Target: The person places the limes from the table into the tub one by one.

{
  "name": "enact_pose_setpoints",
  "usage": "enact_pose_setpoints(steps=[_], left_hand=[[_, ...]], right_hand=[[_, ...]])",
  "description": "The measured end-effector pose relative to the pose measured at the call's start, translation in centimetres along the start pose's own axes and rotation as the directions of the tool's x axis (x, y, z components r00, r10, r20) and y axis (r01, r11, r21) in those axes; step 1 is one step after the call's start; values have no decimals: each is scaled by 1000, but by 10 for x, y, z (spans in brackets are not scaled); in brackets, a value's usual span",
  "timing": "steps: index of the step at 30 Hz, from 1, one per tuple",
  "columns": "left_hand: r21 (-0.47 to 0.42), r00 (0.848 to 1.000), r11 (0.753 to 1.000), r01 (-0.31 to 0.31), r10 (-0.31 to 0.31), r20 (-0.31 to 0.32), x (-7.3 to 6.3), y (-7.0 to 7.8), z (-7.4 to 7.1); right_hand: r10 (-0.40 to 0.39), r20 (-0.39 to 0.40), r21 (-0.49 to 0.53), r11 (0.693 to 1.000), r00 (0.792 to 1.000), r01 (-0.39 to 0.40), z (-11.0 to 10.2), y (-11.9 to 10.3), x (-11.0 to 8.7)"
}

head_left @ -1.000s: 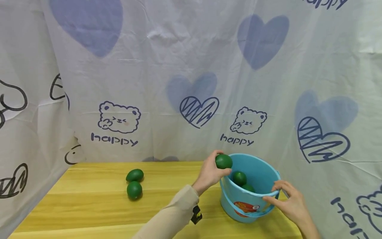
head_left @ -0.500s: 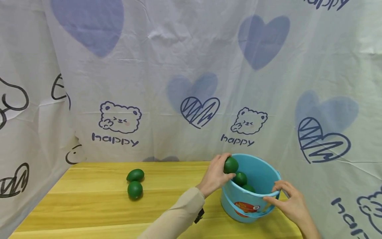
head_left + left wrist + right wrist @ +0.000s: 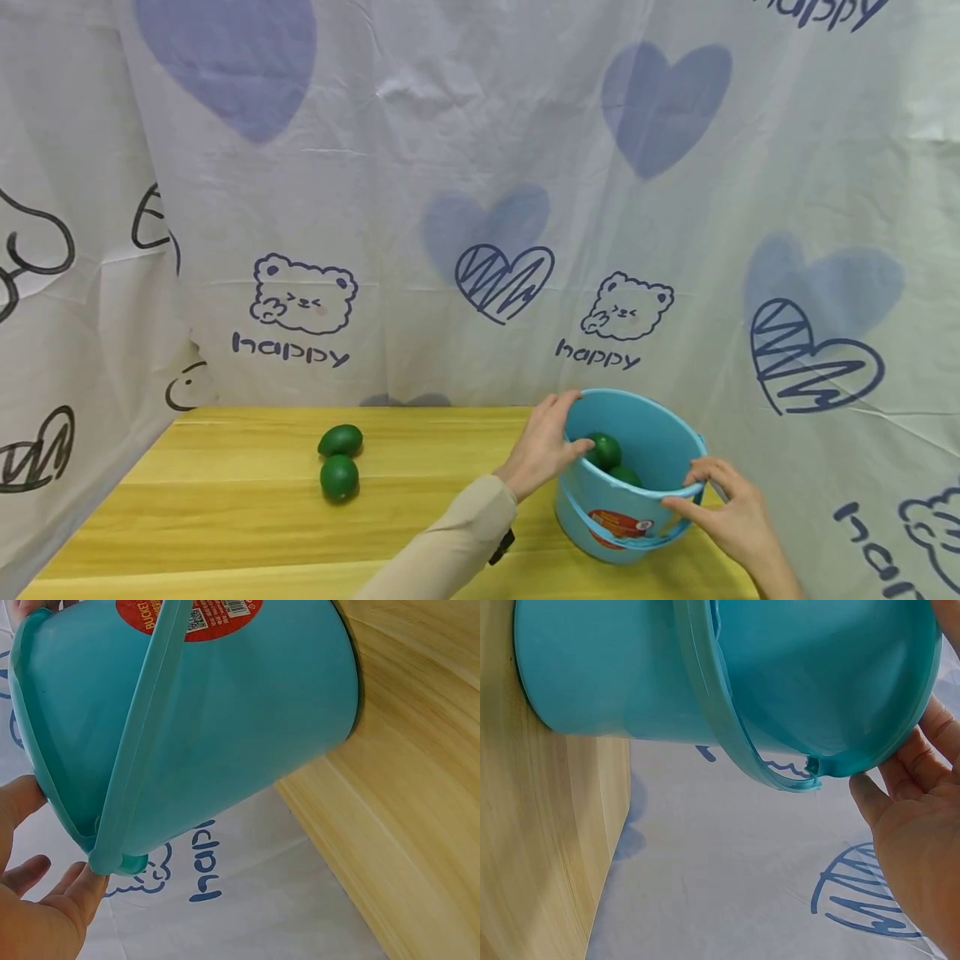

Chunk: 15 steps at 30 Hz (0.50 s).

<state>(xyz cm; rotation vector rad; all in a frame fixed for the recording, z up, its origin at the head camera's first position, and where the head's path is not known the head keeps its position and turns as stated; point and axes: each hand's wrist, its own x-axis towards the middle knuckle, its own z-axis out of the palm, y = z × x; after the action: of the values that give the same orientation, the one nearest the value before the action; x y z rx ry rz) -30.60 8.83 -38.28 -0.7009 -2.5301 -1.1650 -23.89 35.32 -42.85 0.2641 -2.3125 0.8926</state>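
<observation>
My left hand (image 3: 542, 447) is at the left rim of the light blue bucket (image 3: 660, 523), fingers spread and holding nothing; its fingertips reach the rim in the left wrist view. On the right side, my right hand (image 3: 731, 508) grips the bucket's rim between thumb and fingers. Inside, a dark green lime (image 3: 607, 451) shows beside my left thumb, with another lime (image 3: 626, 476) lower down, partly hidden by the front wall. Two more limes lie together on the table's left half, an oval far lime (image 3: 341, 440) and a rounder near lime (image 3: 340, 478).
The yellow wood-grain table (image 3: 247, 517) carries everything. A pale printed cloth (image 3: 405, 208) with hearts and bears hangs behind the table and along both sides. The bucket's handle (image 3: 727, 727) hangs down over its front, across a red label (image 3: 619, 524).
The lime in my left hand has gone over the rim and down into the bucket, let go. My left hand moved slightly right; my right hand kept its grip on the rim.
</observation>
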Motion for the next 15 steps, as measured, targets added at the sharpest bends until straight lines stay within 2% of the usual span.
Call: enact_pose_setpoints(steps=[7,15], left_hand=[[34,1000,999,-19,19,7,-2,-1,-2],[88,995,991,-98,99,-2,-8,-4,-10]], right_hand=[[35,18,-24,999,999,-35,-1,-3,-1],[19,7,-18,1000,1000,-19,-1,-1,-1]])
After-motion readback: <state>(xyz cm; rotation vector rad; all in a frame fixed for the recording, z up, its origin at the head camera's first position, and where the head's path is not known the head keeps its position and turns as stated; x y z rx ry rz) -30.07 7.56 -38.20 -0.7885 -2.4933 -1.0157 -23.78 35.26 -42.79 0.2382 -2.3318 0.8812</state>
